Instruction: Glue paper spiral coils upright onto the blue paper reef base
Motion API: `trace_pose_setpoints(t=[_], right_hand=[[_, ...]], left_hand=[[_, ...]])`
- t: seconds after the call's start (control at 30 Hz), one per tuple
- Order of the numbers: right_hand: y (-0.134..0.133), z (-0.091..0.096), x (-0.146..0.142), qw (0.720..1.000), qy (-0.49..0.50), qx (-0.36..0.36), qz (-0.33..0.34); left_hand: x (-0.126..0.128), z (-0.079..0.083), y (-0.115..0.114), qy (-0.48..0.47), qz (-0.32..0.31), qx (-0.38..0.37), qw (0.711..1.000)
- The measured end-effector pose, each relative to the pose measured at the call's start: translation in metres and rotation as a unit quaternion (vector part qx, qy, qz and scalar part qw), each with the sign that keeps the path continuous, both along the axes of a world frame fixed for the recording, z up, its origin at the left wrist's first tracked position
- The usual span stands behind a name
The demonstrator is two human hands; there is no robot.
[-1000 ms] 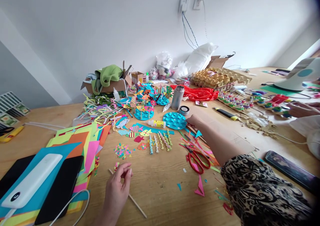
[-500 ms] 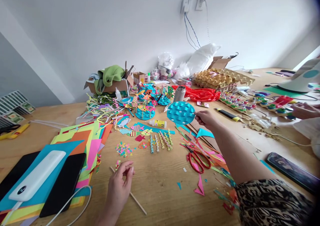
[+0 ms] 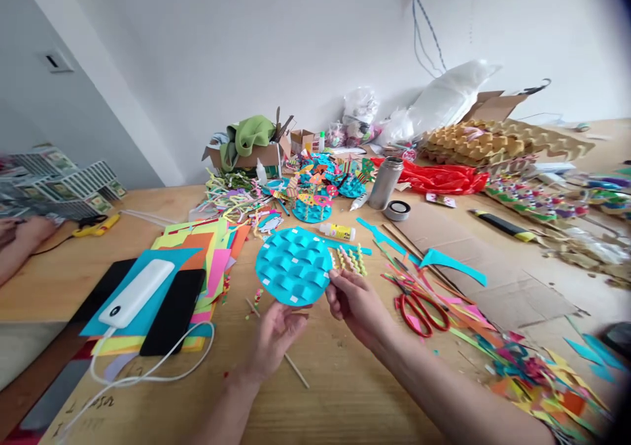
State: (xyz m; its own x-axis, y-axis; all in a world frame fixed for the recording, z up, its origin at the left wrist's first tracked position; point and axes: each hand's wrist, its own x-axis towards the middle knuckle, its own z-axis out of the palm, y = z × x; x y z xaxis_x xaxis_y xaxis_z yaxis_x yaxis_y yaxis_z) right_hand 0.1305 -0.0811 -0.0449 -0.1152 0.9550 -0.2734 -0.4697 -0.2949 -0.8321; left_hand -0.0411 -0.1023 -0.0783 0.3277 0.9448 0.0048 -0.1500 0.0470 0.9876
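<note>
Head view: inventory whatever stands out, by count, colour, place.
Scalloped disc: 1, blue, centre
Scissors: 1, red-handled, right
Steel bottle: 1, silver, behind disc
Power bank: 1, white, left
Flat slabs: 2, black, left
Paper sheets: many, multicoloured, left
Paper scraps: many, multicoloured, lower right
Utility knife: 1, black-yellow, right
Egg trays: several, tan, back right
Plastic bags: several, red/clear, back
Fish crafts: count unclear, multicoloured, back
Left hand: 1, bare, disc's bottom
Right hand: 1, bare, disc's right edge

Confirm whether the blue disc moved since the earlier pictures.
Yes: the blue disc went from right of the yellow-labelled bottle to its left, nearer the camera.
</note>
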Motion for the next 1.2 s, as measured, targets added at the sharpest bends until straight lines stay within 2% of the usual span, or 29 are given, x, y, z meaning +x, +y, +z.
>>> trace_pose_setpoints(t=[0.17, 0.3, 0.43, 0.6, 0.7, 0.87, 1.07, 1.2], right_hand=[[-0.017, -0.01, -0.022, 0.999, 0.033, 0.004, -0.016], [-0.026, -0.02, -0.031, 0.999, 0.03, 0.019, 0.006], [-0.026, -0.025, -0.028, 0.999, -0.022, 0.033, 0.034], [-0.017, -0.026, -0.017, 0.998, -0.029, 0.046, 0.01], [-0.015, -0.028, -0.016, 0.999, -0.011, 0.05, 0.017], [-0.018, -0.031, -0.02, 0.997, 0.016, 0.07, 0.019], [-0.018, -0.03, -0.02, 0.997, -0.015, 0.074, 0.029], [-0.021, -0.031, -0.018, 0.99, -0.118, 0.083, 0.008]], left_hand=[[0.003, 0.008, -0.001, -0.011, 0.004, -0.009, 1.0], [0.004, 0.008, -0.001, -0.02, 0.03, -0.001, 0.999], [0.001, 0.002, 0.001, -0.054, 0.076, -0.025, 0.995], [-0.006, 0.002, 0.003, -0.081, 0.096, -0.059, 0.99], [-0.008, 0.005, 0.004, -0.073, 0.089, -0.064, 0.991], [-0.007, 0.008, 0.001, -0.056, 0.031, -0.054, 0.997], [-0.006, 0.006, -0.002, 0.026, 0.061, -0.001, 0.998], [-0.007, 0.006, -0.004, 0.068, 0.092, 0.01, 0.993]])
